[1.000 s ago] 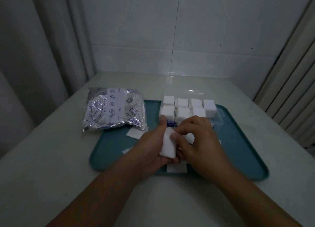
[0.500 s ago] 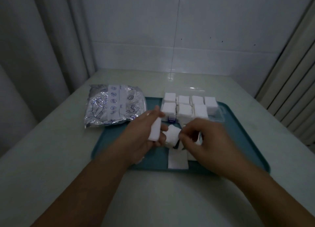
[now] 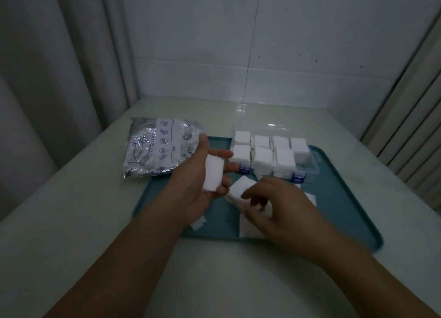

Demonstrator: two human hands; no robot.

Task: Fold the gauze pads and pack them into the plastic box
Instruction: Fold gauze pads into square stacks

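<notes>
Head view: folded gauze pad (image 3: 213, 172) sits in the left hand (image 3: 202, 176), held above the tray's left part; thumb up by the pad's top, fingers wrapped round its far side w/ tips sticking out to the right. Just right of it, a second gauze pad (image 3: 239, 187) is half folded, pinched by the right hand (image 3: 274, 205), fingers curled onto it; it's blurred, so the exact fold can't be told. Flat gauze sheet (image 3: 249, 227) lies on the tray under the right hand, another scrap (image 3: 199, 223) pokes out below the left wrist. Plastic box (image 3: 307, 166), clear w/ blue latches, stands at the tray's far side, approx centre-right, lid open toward the wall; its compartments hold packed white pads (image 3: 262, 155) in two rows. Teal tray (image 3: 346, 198) rests on a pale table (image 3: 71, 210). Foil-look printed bag (image 3: 157, 148) lies left of the box, partly over the tray's far-left corner. Curtain (image 3: 59, 67) on the left, tiled wall (image 3: 286, 43) behind.
</notes>
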